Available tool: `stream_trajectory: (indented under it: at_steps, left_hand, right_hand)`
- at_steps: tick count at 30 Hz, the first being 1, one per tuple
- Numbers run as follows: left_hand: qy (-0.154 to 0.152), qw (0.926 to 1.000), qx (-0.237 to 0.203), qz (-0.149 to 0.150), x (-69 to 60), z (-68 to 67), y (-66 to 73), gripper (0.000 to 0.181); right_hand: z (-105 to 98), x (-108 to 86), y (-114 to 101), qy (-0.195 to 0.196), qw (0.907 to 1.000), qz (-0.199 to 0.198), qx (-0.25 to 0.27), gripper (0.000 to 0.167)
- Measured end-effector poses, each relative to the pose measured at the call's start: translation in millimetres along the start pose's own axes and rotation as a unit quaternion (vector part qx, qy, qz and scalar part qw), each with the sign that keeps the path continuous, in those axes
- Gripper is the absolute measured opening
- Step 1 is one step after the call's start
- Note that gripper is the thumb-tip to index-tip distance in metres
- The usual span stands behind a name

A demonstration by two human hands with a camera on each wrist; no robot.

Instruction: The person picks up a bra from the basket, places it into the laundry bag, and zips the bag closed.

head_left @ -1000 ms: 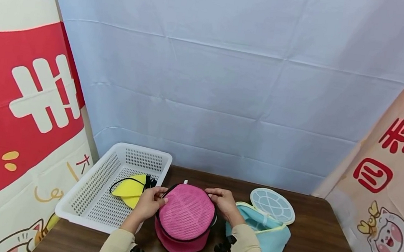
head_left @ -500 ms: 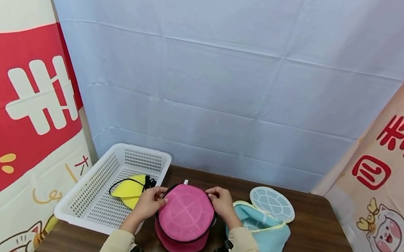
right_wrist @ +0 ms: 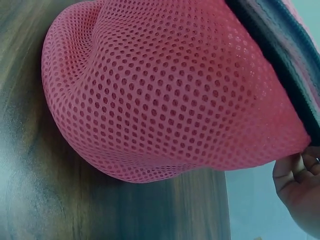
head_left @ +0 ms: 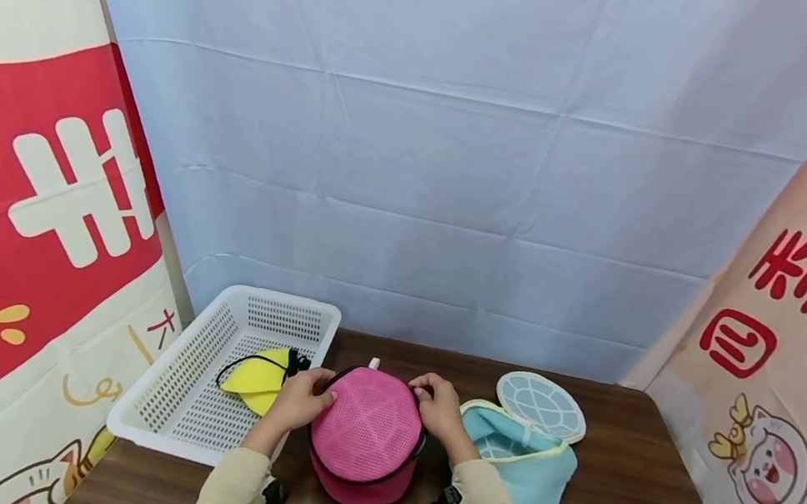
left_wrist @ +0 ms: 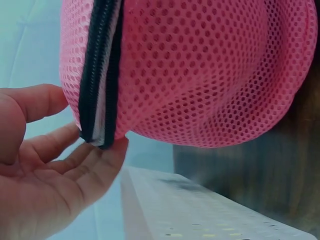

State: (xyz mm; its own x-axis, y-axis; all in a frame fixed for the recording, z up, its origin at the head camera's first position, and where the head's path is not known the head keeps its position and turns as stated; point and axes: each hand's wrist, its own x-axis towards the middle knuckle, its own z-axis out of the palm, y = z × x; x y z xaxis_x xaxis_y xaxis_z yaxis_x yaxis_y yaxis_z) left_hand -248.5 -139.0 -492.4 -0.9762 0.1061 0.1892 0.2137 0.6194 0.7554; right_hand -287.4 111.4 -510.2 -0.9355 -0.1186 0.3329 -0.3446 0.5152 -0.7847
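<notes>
A pink mesh laundry bag [head_left: 369, 424] with a round top and a black zipper band [left_wrist: 102, 75] stands on the wooden table. My left hand [head_left: 298, 397] pinches its left rim. In the left wrist view the thumb lies against the top and the fingers are under the zipper edge. On the opposite side my right hand [head_left: 439, 404] grips the rim, seen at the zipper's corner in the right wrist view. To the right lies a light blue bag [head_left: 534, 482] with yellow trim, its flat lid [head_left: 542, 405] folded back.
At the left stands a white plastic basket [head_left: 157, 415] with a yellow item [head_left: 255, 381] with black cord inside. A pale blue cloth [head_left: 415, 161] hangs behind the table [head_left: 640, 483]. Printed cloths hang at both sides.
Both hands keep hold of the pink laundry bag's rim. Its top has tilted slightly and the zipper band on the right sits a little differently.
</notes>
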Motion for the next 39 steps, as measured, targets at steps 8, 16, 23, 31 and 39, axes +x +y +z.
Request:
stream_trajectory:
  at_steps: [8,16,23,31,39]
  left_hand:
    - [-0.002,0.9985,0.050,0.023,11.9,0.0,7.7,0.030]
    - [-0.023,0.9961,0.078,0.034,27.3,0.0,22.0,0.028]
    - [-0.039,0.9945,0.076,0.060,42.0,2.5,25.3,0.025]
    - [-0.054,0.9917,0.080,0.085,53.2,11.5,23.8,0.027]
    - [-0.063,0.9910,0.088,0.080,61.7,19.9,26.7,0.027]
  right_hand:
    - [-1,0.8,1,0.004,0.9999,-0.014,-0.009,0.014]
    - [-1,3.4,0,0.000,0.9999,-0.013,0.005,0.014]
    - [1,4.3,0,-0.005,0.9999,-0.011,-0.004,0.014]
    - [1,4.4,-1,-0.010,0.9997,-0.020,-0.008,0.015]
    - [0,6.2,-3,-0.013,0.9988,-0.038,-0.027,0.015]
